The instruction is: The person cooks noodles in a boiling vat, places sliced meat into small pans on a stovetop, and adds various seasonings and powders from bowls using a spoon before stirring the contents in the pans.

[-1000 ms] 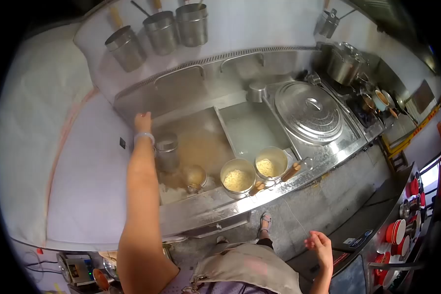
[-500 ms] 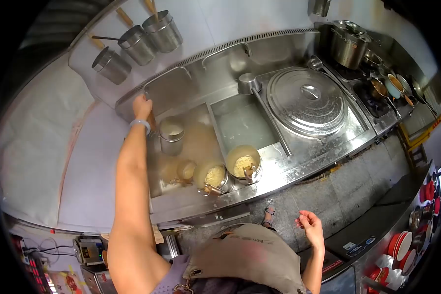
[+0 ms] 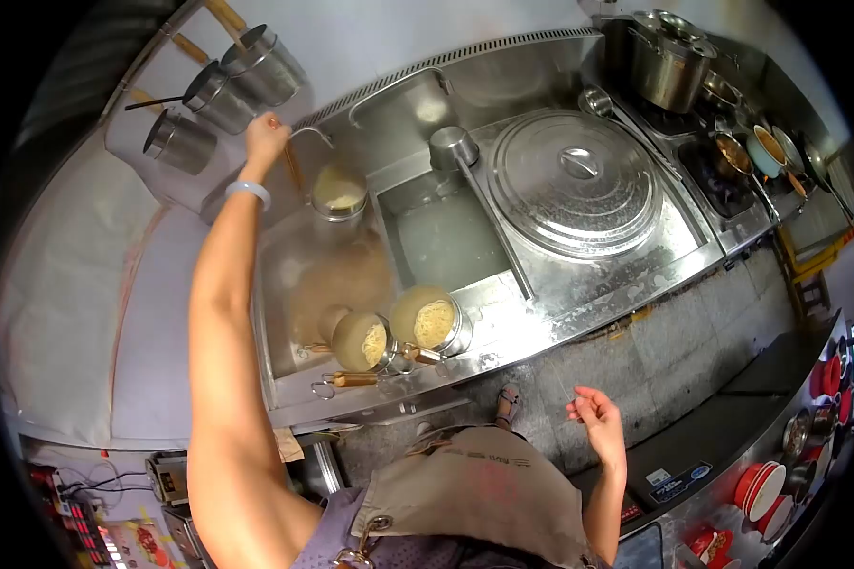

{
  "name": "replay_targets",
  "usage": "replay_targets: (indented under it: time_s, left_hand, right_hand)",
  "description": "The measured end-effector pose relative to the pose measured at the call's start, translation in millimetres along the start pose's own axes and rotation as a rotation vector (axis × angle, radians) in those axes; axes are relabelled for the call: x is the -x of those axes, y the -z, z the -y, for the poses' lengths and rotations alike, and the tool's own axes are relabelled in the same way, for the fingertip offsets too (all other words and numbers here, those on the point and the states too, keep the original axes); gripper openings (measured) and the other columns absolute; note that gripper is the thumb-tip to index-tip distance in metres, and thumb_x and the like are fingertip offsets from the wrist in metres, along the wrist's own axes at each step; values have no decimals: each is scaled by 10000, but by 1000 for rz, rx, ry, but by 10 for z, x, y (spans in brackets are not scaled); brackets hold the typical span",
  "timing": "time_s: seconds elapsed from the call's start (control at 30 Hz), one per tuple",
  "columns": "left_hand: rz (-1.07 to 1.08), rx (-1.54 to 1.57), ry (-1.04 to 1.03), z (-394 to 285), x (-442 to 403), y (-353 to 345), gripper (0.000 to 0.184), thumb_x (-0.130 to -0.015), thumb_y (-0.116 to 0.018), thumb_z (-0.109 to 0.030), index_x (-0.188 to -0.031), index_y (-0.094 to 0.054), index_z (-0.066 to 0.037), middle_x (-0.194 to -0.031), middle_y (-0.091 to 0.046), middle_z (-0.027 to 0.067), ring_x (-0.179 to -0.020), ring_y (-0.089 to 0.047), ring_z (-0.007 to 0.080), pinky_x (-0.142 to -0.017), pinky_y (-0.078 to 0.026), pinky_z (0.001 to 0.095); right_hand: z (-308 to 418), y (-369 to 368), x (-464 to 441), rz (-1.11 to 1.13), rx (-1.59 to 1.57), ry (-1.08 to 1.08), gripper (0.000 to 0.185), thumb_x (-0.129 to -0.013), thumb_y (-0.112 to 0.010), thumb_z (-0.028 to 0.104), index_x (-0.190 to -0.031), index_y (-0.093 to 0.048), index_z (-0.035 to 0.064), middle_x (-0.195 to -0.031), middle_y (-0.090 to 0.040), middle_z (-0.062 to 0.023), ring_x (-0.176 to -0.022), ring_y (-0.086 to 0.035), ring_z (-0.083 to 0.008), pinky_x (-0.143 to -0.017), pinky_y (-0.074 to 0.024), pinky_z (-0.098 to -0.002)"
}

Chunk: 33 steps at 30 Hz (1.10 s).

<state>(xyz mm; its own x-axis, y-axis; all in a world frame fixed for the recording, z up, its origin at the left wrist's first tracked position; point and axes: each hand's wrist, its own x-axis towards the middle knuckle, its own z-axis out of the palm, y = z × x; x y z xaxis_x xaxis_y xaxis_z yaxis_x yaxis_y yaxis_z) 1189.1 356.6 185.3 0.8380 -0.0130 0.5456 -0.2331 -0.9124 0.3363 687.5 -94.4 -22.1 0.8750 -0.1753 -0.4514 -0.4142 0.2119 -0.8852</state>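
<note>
My left hand (image 3: 267, 142), wearing a bracelet, reaches to the back left of the cooker and grips the wooden handle (image 3: 294, 169) of a noodle strainer (image 3: 340, 197). Pale noodles are in that deep metal basket, held above the cloudy water. Two more strainers with noodles, one on the left (image 3: 362, 341) and one on the right (image 3: 435, 321), hang at the front rim, handles toward me. Low at the right, my right hand (image 3: 598, 422) is apart from the cooker, fingertips pinched together; what they hold, if anything, is too thin to make out.
A water basin (image 3: 446, 242) with a long-handled ladle (image 3: 454, 149) sits beside a large round lid (image 3: 574, 180). Empty strainers (image 3: 180, 142) hang on the back wall. Pots and pans (image 3: 672, 71) stand on burners at the far right; red bowls (image 3: 759, 488) are stacked lower right.
My left hand has risen with the strainer, lifting it higher and tilting it at the back of the cooker. My right hand stays low, nearly unchanged. The view has shifted slightly.
</note>
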Motion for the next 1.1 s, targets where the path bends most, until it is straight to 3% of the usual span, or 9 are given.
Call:
replay_targets:
  time_s: [0.17,0.37,0.57,0.63,0.67,0.77,0.83,1.03,1.1]
  left_hand:
    - [-55,212,213,247,34,-434,192,-648,-638,-170,-592,-511,-37,-517,-482,31,-488,-421,136,-484,-382,331]
    - [245,782,822,-119,1019,-1756,146,-766,-549,-93,-663,-543,11,-546,-505,98,-370,-449,214,-339,-360,373]
    - [410,628,967,-190,1801,-2532,245,-827,-465,-169,-743,-556,42,-654,-573,172,-421,-506,258,-367,-396,382]
    - [211,621,1046,-244,1919,-2552,252,-804,-489,-170,-627,-496,10,-537,-491,118,-374,-432,204,-326,-353,360]
    - [344,668,1001,-206,1902,-2470,267,-834,-469,-169,-635,-498,7,-543,-497,111,-387,-442,206,-327,-344,357]
    - [209,337,-92,974,1637,-3585,272,-853,-465,-167,-636,-491,-6,-540,-483,93,-380,-431,203,-321,-320,342]
    - [309,959,869,-222,1188,-2489,264,-855,-480,-159,-629,-484,-23,-523,-461,79,-363,-410,192,-315,-294,322]
    - [33,1026,763,-258,230,-1206,241,-851,-523,-166,-650,-454,-54,-532,-440,32,-391,-390,125,-324,-280,266]
    - [-7,1150,733,321,-126,-841,209,-856,-510,-161,-675,-468,-66,-535,-429,16,-395,-360,102,-335,-278,247]
  right_hand:
    - [-72,163,-86,-55,-52,32,241,-913,-534,110,-1120,-560,-11,-837,-636,-45,-707,-553,-83,-669,-444,-209]
    - [62,79,-39,-106,-24,-48,238,-903,-545,69,-1117,-552,-33,-826,-609,-34,-741,-554,-79,-686,-454,-205]
    - [-66,-31,204,-201,-46,-69,239,-901,-546,67,-1111,-551,-48,-824,-618,-42,-728,-556,-81,-687,-457,-207]
    - [-137,-68,264,-216,-11,-116,243,-899,-548,67,-1114,-550,-48,-828,-623,-51,-724,-560,-86,-690,-460,-209]
    - [-192,-97,275,-209,-37,-118,248,-898,-551,70,-1116,-550,-47,-832,-625,-58,-727,-566,-92,-696,-465,-213]
    - [-68,-264,260,-175,-17,-124,244,-899,-545,64,-1116,-551,-47,-832,-624,-58,-738,-568,-91,-700,-467,-213]
    - [-6,-322,234,-154,10,-101,241,-900,-541,59,-1116,-551,-47,-832,-623,-56,-744,-569,-91,-700,-467,-214]
    - [19,-436,231,-107,17,-57,232,-903,-530,50,-1114,-554,-45,-830,-620,-48,-748,-564,-89,-694,-463,-214]
    - [-7,-454,251,-90,35,-65,233,-903,-531,52,-1114,-554,-44,-830,-620,-47,-745,-563,-90,-693,-462,-215]
